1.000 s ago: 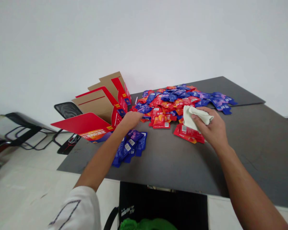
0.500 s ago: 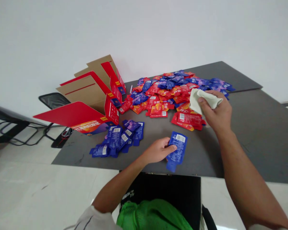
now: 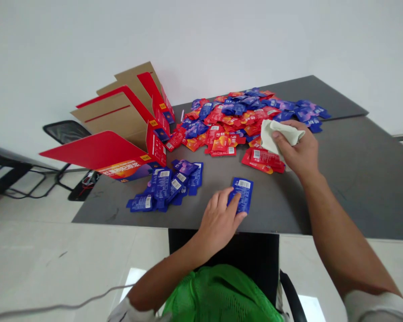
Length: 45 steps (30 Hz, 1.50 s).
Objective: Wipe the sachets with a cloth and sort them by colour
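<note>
Gray tabletop [image 3: 362,188] between packet piles [image 3: 231,129], carton [image 3: 117,120] left

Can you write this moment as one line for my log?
left hand: touching blue packet | right hand: holding white cloth | nearby: red and blue packets, red cardboard box

The dark grey table top [image 3: 356,192] carries a broad heap of mixed red and blue sachets [image 3: 235,120] at the far side. A small red pile [image 3: 262,160] lies just near it, a blue pile [image 3: 164,185] lies left, 1 lone blue sachet [image 3: 243,192] lies near the edge, and an opened red carton [image 3: 121,134] stands at the left end.
</note>
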Each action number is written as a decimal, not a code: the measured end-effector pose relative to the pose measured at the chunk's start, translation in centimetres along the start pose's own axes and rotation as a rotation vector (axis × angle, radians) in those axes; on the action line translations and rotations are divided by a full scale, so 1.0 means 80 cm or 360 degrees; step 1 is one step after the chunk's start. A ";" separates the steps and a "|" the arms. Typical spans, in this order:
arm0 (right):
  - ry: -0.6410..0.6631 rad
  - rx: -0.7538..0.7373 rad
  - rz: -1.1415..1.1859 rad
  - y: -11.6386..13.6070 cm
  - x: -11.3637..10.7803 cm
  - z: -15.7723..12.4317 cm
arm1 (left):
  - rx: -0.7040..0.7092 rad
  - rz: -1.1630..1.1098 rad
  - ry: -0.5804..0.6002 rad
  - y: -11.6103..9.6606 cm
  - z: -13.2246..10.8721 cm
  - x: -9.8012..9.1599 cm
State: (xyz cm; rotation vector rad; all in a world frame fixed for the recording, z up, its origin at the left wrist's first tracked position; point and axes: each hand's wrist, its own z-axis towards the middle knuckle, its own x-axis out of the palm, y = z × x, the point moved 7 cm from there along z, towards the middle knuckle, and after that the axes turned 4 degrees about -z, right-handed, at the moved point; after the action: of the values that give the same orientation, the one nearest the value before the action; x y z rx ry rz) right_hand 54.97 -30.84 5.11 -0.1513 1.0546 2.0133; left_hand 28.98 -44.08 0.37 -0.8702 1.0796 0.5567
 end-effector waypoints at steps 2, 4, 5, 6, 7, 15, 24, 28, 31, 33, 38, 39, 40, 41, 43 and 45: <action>0.0053 0.0012 -0.0015 0.013 -0.001 -0.002 | 0.0209 0.0079 0.0045 -0.014 -0.021 0.007; 0.0152 -0.0058 -0.0015 0.037 -0.001 -0.013 | 0.0365 0.0117 0.0100 -0.019 -0.039 0.019; 0.0236 -0.0143 -0.0002 0.053 0.001 -0.023 | 0.0420 0.0134 0.0109 -0.018 -0.046 0.024; 0.0350 -0.0257 0.0019 0.071 0.005 -0.037 | 0.0463 0.0150 0.0103 -0.016 -0.052 0.028; 0.0493 -0.0390 0.0041 0.088 0.011 -0.055 | 0.0503 0.0165 0.0093 -0.014 -0.057 0.031; 0.1234 -0.0851 -0.0162 0.093 0.077 -0.161 | 0.0683 0.0279 -0.0048 -0.003 -0.071 0.041; 0.0779 -0.0764 -0.0398 0.086 0.048 -0.095 | 0.0714 0.0372 -0.0235 -0.005 -0.079 0.045; 0.1100 -0.0952 -0.0220 0.123 0.039 -0.168 | 0.0752 0.0293 -0.0291 -0.006 -0.077 0.039; 0.1263 -0.1006 -0.0187 0.118 0.056 -0.187 | 0.0751 0.0284 -0.0305 -0.007 -0.075 0.037; 0.1203 -0.0959 -0.0259 0.098 0.071 -0.167 | 0.0753 0.0318 -0.0311 -0.008 -0.075 0.037; 0.1013 -0.0941 -0.0525 0.068 0.086 -0.094 | 0.0721 0.0323 -0.0286 -0.007 -0.077 0.042; 0.0934 -0.0930 -0.0529 0.073 0.079 -0.088 | 0.0714 0.0310 -0.0292 -0.007 -0.077 0.042; 0.0850 -0.0909 -0.0503 0.080 0.070 -0.086 | 0.0708 0.0295 -0.0303 -0.007 -0.077 0.041; 0.0784 -0.0882 -0.0450 0.088 0.059 -0.091 | 0.0707 0.0276 -0.0314 -0.007 -0.077 0.040; 0.0805 -0.0863 -0.0314 0.107 0.044 -0.117 | 0.0706 0.0232 -0.0318 -0.008 -0.076 0.038; 0.1022 -0.0927 -0.0206 0.122 0.041 -0.157 | 0.0703 0.0185 -0.0299 -0.008 -0.074 0.038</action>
State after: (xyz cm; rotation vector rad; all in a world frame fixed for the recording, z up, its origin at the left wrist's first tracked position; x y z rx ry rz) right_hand 42.58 -40.79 1.68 -1.2017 0.7522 2.1445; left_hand 27.55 -49.41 -3.41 -0.3643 1.0315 0.4610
